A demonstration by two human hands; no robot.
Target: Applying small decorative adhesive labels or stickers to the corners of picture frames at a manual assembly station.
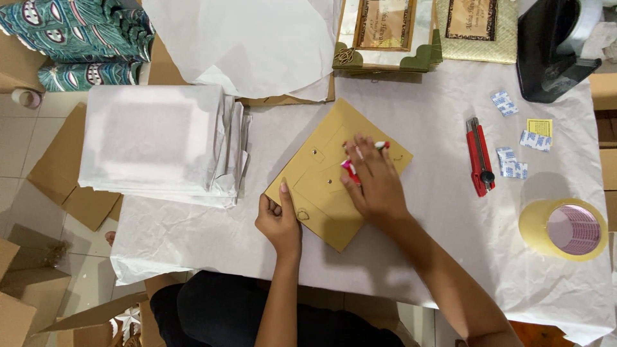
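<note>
Item: brown backing board [321, 193], lying mid-desk [437, 212], pinned at its seven-o'clock corner by the left hand [279, 222] while the right hand [376, 186] gripped a red-white tube [352, 168]; firm, flat pressure seemingly advisable.

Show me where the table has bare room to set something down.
Bare patches: between the brown board and the red cutter, and along the near edge left of the left hand. Crowded: the stack of white paper at left, frames at the back, packets and tape roll at right.
</note>
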